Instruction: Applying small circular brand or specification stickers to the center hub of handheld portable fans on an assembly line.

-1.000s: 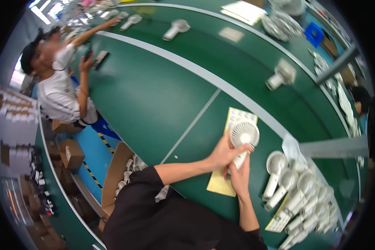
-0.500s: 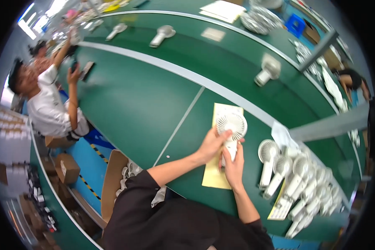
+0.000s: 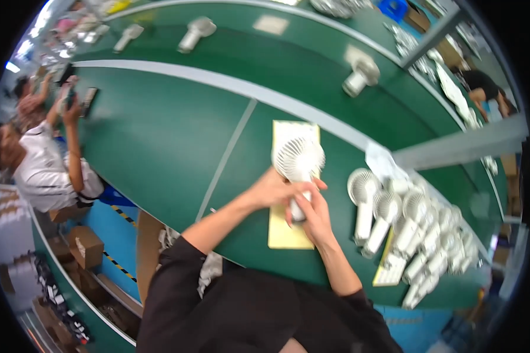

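A white handheld fan (image 3: 299, 159) is held up in front of me, its round grille head away from my body. My left hand (image 3: 272, 191) is closed at the neck and upper handle, fingers reaching across it. Lower down, my right hand (image 3: 315, 215) wraps round the handle from the right. The two hands meet there, and some fingers are hidden. Beneath them a yellow sheet of paper (image 3: 291, 235) lies on the green table (image 3: 159, 141).
Several more white fans (image 3: 386, 215) lie crowded at right, beside a clear plastic bag (image 3: 384, 162). Another yellow sheet (image 3: 388, 267) is partly under them. Fans (image 3: 362, 76) lie on the green belt beyond the pale rail. A grey post (image 3: 462, 141) juts in. At left sits a co-worker (image 3: 50, 165).
My left hand has slid from the fan's grille down to its neck and handle, uncovering the grille. The fan's head has tilted. The whole view has shifted slightly.
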The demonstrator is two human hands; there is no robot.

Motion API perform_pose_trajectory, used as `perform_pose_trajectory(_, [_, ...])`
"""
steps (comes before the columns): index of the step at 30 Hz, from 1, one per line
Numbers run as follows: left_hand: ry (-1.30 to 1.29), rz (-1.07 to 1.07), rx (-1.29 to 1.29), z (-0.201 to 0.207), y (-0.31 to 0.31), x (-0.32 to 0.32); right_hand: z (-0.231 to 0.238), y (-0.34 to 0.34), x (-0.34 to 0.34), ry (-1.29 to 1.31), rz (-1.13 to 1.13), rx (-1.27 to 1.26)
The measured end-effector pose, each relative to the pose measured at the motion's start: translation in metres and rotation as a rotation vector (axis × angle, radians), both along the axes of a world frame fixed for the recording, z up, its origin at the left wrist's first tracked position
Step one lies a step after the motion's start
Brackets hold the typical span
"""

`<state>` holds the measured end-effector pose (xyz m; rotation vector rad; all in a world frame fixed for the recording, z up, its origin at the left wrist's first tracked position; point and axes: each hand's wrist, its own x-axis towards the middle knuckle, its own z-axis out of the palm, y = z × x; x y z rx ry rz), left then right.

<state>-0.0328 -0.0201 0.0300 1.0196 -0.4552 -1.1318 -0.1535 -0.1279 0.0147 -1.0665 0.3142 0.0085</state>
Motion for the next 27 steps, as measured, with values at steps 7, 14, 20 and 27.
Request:
perform_pose_trajectory(7, [-0.302,0.239,-0.016,-0.023,0.006,0.020,0.003,-0.028,0.005,-0.011,-0.127,0.190])
perform_pose_trajectory(14, [-1.479,0.210,0.553,-0.026,0.018,0.047,0.007,-0.059,0.015,-0.013,-0.292,0.187])
perform_pose_trajectory(20, [-1.505,-0.001,0.631,-0.023,0.022,0.045,0.005,-0.065,0.012,0.030,-0.321,0.176])
perform_pose_trajectory(27, [-1.490,-0.013,0.627,-0.023,0.021,0.048,0.002,-0.064,0.011,0.060,-0.313,0.123])
